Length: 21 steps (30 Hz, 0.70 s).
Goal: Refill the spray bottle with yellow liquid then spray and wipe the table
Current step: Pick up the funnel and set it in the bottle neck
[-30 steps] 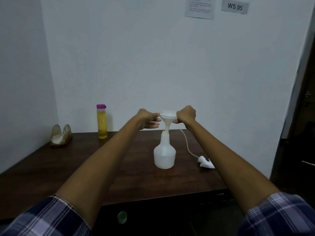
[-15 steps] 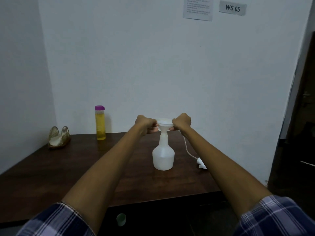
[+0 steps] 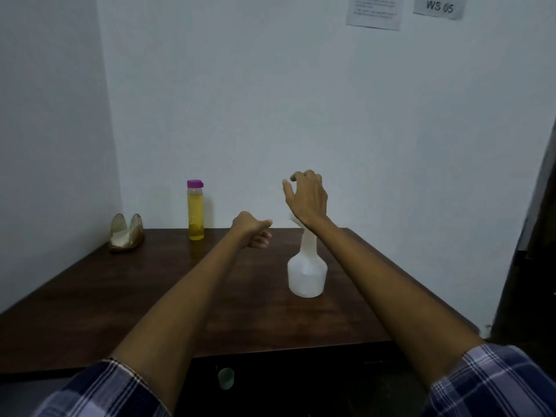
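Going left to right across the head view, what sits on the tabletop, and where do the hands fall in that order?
Napkin holder → yellow liquid bottle → left hand → white spray bottle, with the right hand raised directly above it, so those two share a place in the order.

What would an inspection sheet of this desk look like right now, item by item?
Surface: dark wooden table in a room corner, no spill visible.
Job's things: white spray bottle upright, sprayer off; a white funnel seems to sit in its neck, mostly hidden by the right wrist. Yellow liquid bottle with purple cap closed, near the back wall.
Clutter: napkin holder with white napkins at back left.
Hands: left hand loosely curled, holding nothing, left of the spray bottle; right hand raised above the funnel, fingers relaxed, holding nothing.
Cables: nothing seen.
Surroundings: white walls, paper notice, "WS 05" sign; small green cup below the table edge.
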Available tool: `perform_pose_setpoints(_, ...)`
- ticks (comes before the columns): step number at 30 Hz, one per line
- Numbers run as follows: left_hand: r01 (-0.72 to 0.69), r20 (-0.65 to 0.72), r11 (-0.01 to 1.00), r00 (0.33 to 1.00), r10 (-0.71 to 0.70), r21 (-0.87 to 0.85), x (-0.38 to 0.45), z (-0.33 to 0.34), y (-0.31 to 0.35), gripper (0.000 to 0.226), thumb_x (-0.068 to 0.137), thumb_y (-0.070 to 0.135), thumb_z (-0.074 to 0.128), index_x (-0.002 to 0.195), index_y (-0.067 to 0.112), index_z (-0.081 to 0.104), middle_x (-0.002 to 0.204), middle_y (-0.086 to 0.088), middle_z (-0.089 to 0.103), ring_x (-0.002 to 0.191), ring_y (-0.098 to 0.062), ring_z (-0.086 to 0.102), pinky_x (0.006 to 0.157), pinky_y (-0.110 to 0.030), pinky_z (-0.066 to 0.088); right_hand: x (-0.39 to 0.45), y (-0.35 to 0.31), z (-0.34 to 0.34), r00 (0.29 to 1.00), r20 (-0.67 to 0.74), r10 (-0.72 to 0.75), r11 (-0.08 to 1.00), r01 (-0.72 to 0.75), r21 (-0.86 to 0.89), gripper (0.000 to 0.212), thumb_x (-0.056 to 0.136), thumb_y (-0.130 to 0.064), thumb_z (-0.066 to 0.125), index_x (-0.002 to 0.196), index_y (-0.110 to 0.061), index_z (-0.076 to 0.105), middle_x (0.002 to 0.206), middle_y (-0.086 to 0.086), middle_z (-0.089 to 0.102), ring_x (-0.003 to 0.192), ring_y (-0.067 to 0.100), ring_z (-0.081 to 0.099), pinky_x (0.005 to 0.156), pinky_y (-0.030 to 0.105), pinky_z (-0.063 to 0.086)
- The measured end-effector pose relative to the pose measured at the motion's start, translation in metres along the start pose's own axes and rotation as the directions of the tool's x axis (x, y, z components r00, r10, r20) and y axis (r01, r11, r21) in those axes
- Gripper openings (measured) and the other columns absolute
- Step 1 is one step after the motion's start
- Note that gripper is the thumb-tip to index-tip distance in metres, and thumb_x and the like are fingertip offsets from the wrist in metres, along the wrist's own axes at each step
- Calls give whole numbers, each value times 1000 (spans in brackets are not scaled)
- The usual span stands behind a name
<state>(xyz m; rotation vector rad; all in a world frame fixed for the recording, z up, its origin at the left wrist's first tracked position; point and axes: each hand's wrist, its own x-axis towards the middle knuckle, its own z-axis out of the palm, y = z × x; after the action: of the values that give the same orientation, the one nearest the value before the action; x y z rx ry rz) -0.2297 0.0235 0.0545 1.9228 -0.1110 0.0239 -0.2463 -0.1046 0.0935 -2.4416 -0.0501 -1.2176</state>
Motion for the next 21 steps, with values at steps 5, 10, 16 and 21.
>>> perform_pose_setpoints(5,30,-103,969,995,-4,245,10,-45,-46,20,91,17,59,78,1,58,90,-19,67,67,-23,65,72,-37,57,-8,-44,57,992,100,-78,989,64,136,35,96,-29,47,116,-4,59,122,15,56,116,27,47,87,35,43)
perform_pose_setpoints(10,164,-183,665,982,-42,729,18,-105,-99,29,92,22,55,117,7,55,119,-12,59,109,-25,59,88,-34,50,-18,-66,135,961,246,-126,973,71,219,33,95,-27,50,115,-3,60,116,15,58,111,26,50,83,30,42)
perform_pose_setpoints(16,312,-227,468,947,-230,827,63,-169,-149,33,94,18,52,126,7,52,129,-12,54,115,-24,55,91,-33,46,-8,-70,231,907,413,-77,959,-46,281,28,92,-25,56,105,-1,62,106,17,64,101,29,58,80,30,43)
perform_pose_setpoints(21,322,-241,374,939,-246,870,129,-195,-167,38,89,21,62,124,8,54,127,-9,56,115,-22,57,90,-30,47,13,-60,307,860,508,47,920,-236,314,44,88,-28,64,122,-2,53,119,15,60,109,26,56,82,26,43)
